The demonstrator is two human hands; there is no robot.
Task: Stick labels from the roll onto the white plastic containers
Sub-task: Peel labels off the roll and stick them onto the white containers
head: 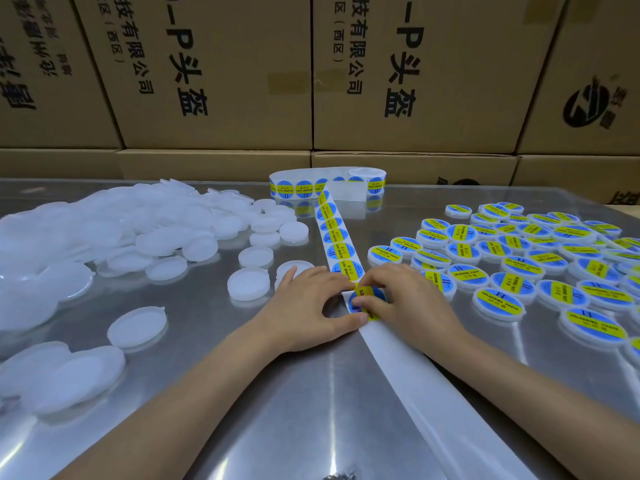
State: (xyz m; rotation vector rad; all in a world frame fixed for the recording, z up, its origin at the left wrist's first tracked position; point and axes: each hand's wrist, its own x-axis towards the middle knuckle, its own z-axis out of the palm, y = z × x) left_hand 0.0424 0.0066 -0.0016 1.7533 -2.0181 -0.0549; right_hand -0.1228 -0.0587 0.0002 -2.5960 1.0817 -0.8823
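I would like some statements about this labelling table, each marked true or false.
1. The unlabelled white containers lie on the person's left. True.
2. The labelled containers are stacked inside a cardboard box. False: they lie on the metal table, on the right.
3. Both hands work at one label on the strip. True: left hand and right hand meet there.
4. The label roll stands at the far table edge. True.
5. The labels are red and green. False: blue and yellow.
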